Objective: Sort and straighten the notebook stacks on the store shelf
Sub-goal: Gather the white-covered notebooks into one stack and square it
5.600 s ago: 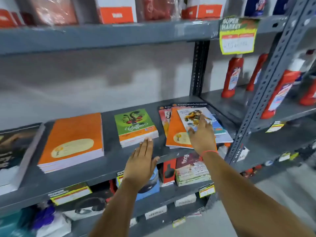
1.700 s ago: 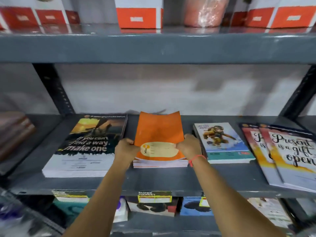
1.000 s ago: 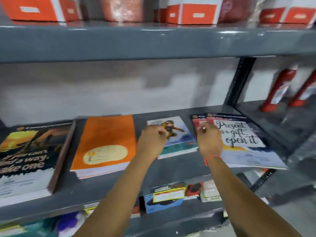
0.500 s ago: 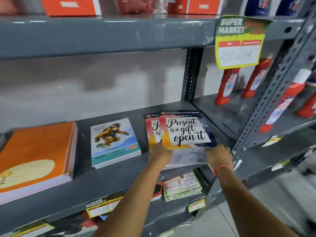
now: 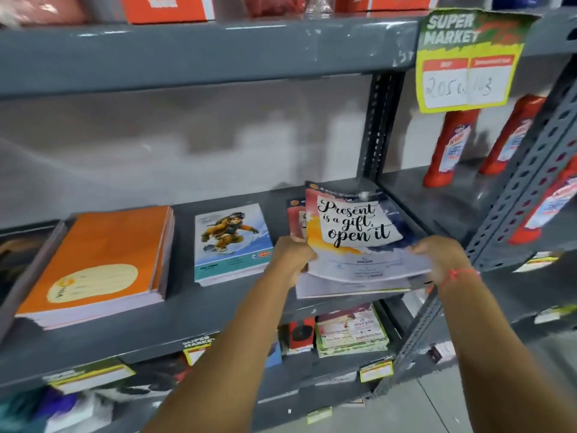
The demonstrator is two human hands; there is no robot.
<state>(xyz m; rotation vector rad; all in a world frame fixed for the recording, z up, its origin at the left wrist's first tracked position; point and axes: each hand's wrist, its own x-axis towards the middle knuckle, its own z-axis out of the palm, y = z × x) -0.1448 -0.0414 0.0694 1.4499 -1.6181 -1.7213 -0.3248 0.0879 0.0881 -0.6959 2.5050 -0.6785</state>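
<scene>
At the shelf's (image 5: 218,317) left end a dark stack is cut off by the frame edge. Beside it sits your orange notebook stack (image 5: 96,267), then the cartoon-cover stack (image 5: 232,243). Toward the right end, your left hand (image 5: 292,259) is clamped on the left edge of the "Present is a gift" notebook (image 5: 359,235), its fingers hidden underneath. Your right hand (image 5: 443,259) grips its right corner. The notebooks below are mostly covered, overhanging the shelf's front edge.
</scene>
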